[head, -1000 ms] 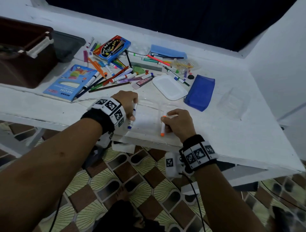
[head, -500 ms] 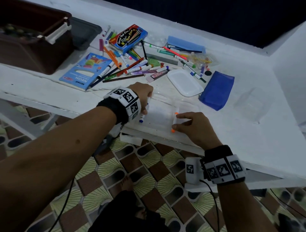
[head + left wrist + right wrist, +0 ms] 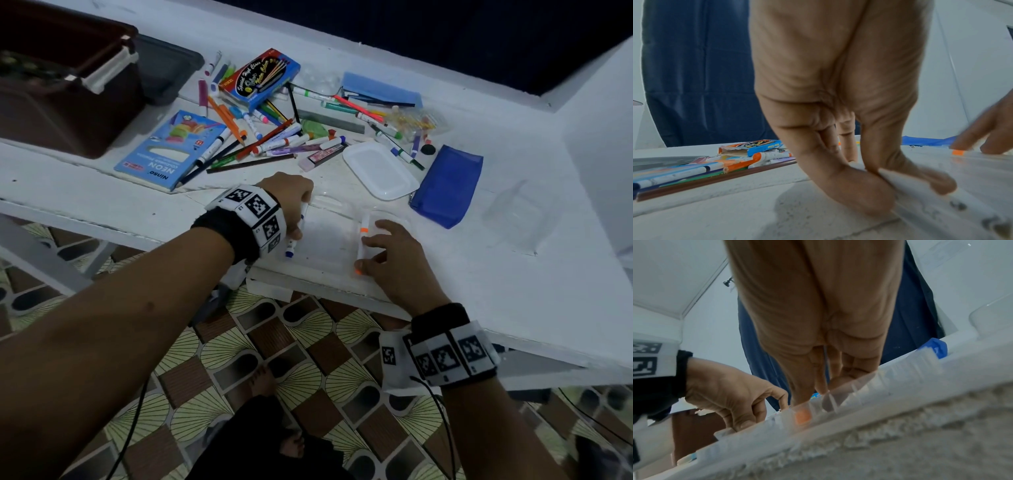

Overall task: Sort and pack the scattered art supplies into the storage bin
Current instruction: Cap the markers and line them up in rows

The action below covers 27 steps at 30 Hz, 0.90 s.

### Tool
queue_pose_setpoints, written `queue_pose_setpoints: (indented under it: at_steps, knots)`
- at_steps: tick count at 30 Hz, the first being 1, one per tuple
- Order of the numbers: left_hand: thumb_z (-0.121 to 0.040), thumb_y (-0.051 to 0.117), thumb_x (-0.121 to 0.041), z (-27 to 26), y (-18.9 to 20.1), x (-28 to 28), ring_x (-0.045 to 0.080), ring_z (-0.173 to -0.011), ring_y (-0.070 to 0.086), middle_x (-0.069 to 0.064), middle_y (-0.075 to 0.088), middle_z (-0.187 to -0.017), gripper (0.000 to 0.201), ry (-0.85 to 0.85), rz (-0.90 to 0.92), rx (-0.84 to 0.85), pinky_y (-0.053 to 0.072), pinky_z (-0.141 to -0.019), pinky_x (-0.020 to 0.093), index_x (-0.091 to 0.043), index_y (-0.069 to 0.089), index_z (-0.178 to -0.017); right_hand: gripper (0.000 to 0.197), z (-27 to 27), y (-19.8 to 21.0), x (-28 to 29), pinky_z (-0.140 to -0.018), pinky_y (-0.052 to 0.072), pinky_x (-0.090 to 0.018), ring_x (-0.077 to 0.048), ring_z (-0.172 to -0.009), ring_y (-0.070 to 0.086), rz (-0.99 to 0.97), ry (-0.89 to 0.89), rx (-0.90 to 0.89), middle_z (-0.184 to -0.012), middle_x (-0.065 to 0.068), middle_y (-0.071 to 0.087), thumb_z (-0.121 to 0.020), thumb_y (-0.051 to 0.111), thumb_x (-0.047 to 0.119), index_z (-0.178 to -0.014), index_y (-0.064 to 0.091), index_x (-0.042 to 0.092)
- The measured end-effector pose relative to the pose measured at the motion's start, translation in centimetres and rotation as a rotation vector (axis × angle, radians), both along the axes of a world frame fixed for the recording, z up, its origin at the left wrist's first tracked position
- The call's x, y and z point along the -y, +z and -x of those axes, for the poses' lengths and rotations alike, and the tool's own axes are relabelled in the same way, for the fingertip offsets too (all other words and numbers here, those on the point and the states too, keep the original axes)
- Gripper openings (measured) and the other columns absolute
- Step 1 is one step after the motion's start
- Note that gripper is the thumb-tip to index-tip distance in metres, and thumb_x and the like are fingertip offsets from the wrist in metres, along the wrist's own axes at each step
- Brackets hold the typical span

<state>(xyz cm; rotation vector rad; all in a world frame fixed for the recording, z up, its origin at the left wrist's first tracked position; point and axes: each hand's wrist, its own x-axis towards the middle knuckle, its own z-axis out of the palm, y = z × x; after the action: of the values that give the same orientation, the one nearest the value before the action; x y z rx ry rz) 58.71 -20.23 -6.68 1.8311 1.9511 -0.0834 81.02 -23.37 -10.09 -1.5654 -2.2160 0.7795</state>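
My right hand (image 3: 394, 260) has eased open, fingers now just resting on the orange marker (image 3: 361, 240) lying in the clear tray (image 3: 329, 246), while my left hand (image 3: 291, 202) still pinches the blue marker (image 3: 295, 236) at the tray's left edge, so both look nearly placed.

Blue pouch (image 3: 445, 185), orange-capped marker (image 3: 362, 245)

A clear tray (image 3: 329, 240) lay at the table's (image 3: 513, 291) near edge, two markers inside, one (image 3: 294, 236) at its left, one (image 3: 362, 240) right. Behind it lay scattered pens (image 3: 274, 137); a storage bin (image 3: 68, 102) stood far left.
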Motion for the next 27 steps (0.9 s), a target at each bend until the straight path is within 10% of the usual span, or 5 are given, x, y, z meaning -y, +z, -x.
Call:
queue_pose_setpoints:
  at_steps: [9, 17, 27]
  knots:
    - [-0.070, 0.087, -0.018, -0.1, 0.1, -0.1, 0.012, -0.062, 0.048, 0.006, 0.054, -0.107, 0.061, 0.011, 0.009, 0.004, 0.047, -0.067, 0.029, -0.017, 0.050, -0.119, 0.050, 0.1, 1.6, -0.8, -0.075, 0.041, -0.022, -0.017, -0.093, 0.059, 0.092, 0.069, 0.116, -0.128, -0.007, 0.058, -0.083, 0.076, 0.023, -0.129, 0.058, 0.010]
    - [-0.067, 0.088, -0.022, 0.0, 0.0, 0.1, 0.020, -0.084, 0.053, 0.008, 0.056, -0.118, 0.063, 0.005, -0.002, -0.007, 0.045, -0.074, 0.030, -0.020, 0.051, -0.118, 0.125, -0.4, 2.2, -2.0, -0.109, 0.030, -0.024, -0.023, -0.146, 0.018, 0.214, 0.400, 0.389, -0.162, 0.001, -0.011, -0.064, 0.088, 0.043, -0.156, 0.004, 0.027]
    - [-0.069, 0.087, -0.020, 0.1, 0.0, 0.1, 0.015, -0.067, 0.049, 0.008, 0.056, -0.114, 0.063, -0.011, 0.004, 0.011, 0.043, -0.071, 0.030, -0.018, 0.050, -0.120, 0.140, -0.2, 1.7, -2.3, -0.114, 0.006, -0.020, -0.015, -0.150, -0.009, 0.203, 0.371, 0.385, -0.163, -0.001, -0.018, -0.061, 0.090, 0.042, -0.155, -0.010, 0.013]
